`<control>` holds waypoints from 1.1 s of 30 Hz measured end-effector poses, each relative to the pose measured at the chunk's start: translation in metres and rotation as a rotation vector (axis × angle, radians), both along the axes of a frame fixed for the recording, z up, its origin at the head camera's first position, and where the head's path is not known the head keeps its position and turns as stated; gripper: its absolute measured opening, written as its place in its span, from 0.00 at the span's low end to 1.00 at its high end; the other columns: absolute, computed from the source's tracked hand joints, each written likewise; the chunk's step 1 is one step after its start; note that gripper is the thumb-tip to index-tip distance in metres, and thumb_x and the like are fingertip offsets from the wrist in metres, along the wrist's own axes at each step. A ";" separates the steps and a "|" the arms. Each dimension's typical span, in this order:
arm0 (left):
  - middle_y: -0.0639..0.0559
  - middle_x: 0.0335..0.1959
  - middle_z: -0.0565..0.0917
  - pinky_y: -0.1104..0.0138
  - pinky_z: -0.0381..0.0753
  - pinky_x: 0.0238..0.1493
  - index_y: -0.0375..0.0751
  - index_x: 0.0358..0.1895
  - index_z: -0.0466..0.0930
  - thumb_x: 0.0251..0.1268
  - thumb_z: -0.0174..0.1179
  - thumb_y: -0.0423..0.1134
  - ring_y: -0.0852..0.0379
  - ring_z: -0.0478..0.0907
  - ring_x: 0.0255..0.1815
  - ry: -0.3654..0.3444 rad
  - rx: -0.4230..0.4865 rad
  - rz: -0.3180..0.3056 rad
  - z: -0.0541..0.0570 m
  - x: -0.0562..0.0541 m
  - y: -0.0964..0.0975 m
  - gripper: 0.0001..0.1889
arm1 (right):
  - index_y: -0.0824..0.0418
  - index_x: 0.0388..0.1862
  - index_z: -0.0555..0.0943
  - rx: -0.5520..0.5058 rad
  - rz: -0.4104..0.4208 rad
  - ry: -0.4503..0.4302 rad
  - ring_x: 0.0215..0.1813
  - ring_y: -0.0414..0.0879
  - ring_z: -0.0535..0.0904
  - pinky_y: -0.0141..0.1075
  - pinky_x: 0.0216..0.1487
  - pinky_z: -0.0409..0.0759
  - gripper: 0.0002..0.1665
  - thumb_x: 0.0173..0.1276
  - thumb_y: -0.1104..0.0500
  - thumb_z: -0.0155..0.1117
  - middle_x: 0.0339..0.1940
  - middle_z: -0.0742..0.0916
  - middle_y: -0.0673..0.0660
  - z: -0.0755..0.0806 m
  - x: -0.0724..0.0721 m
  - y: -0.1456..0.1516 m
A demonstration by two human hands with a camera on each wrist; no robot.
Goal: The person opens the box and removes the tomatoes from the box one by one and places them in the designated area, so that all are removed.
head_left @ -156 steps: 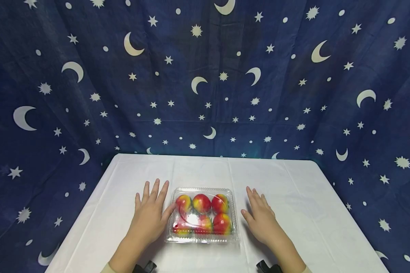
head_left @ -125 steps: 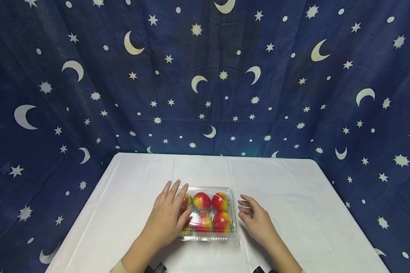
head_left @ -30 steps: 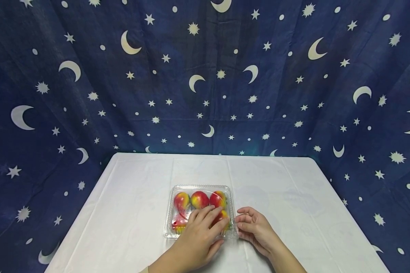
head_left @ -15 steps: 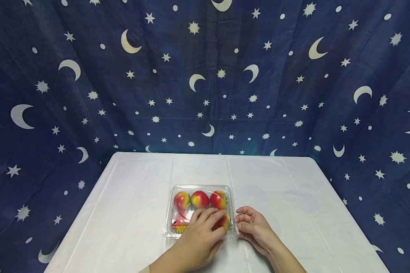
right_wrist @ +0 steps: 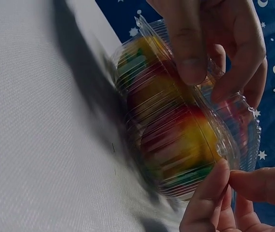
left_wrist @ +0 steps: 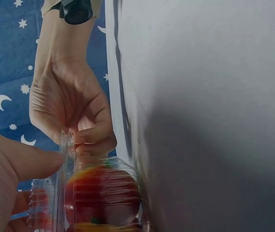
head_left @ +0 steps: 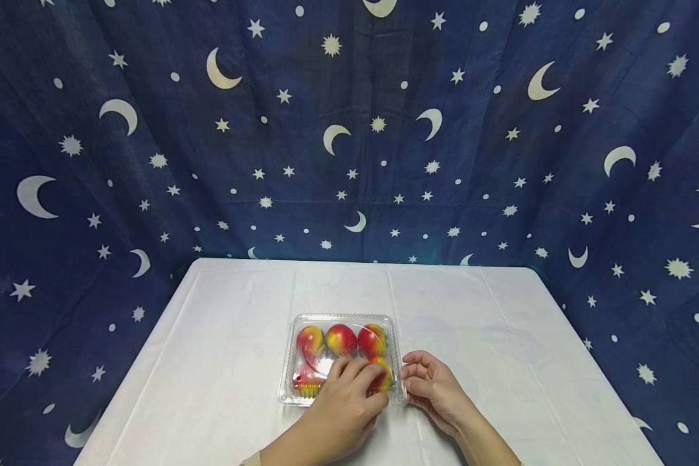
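Observation:
In the head view a clear plastic clamshell box (head_left: 338, 317) sits on the white cloth, its lid down. Several red-and-yellow fruits (head_left: 341, 340) show through it. My left hand (head_left: 343, 408) lies over the front right of the lid, fingers bent on top and hiding part of the fruit. The right wrist view has this left hand (right_wrist: 220, 43) with its thumb against the rim of the box. At the right front corner, my right hand (head_left: 437, 391) pinches the rim between thumb and forefinger, as seen close up at the fingers (right_wrist: 207, 193).
A white cloth (head_left: 233, 323) covers the table under the box, faintly creased. Behind and at both sides hangs a dark blue curtain (head_left: 291, 213) with moons and stars. A dark camera mount (left_wrist: 77, 10) sits at the right wrist.
From flat beside the box, my left hand has crossed the lid to the right and bent its fingers. My right hand has come to the front corner. Lately the left thumb shifted along the rim.

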State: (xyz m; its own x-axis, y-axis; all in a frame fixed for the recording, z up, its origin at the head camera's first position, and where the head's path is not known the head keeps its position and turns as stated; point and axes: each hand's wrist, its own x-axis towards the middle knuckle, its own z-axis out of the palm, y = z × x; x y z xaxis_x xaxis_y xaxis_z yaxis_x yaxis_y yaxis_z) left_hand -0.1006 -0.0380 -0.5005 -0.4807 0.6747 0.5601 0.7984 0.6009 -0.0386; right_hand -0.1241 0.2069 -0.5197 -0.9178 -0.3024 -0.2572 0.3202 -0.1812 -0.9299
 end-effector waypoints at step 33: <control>0.55 0.51 0.83 0.65 0.65 0.46 0.59 0.31 0.86 0.55 0.79 0.47 0.55 0.75 0.49 0.062 -0.006 0.047 -0.001 0.001 0.013 0.08 | 0.64 0.61 0.69 0.036 0.001 0.006 0.38 0.37 0.82 0.29 0.41 0.87 0.29 0.63 0.75 0.67 0.43 0.84 0.49 0.000 0.003 -0.001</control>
State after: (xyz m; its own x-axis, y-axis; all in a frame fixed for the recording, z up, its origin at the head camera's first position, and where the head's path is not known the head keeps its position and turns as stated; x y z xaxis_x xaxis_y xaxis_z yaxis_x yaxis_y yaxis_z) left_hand -0.0992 -0.0248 -0.5019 -0.4765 0.6553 0.5860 0.7650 0.6375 -0.0908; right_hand -0.1215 0.2060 -0.5193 -0.9190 -0.2942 -0.2625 0.3148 -0.1469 -0.9377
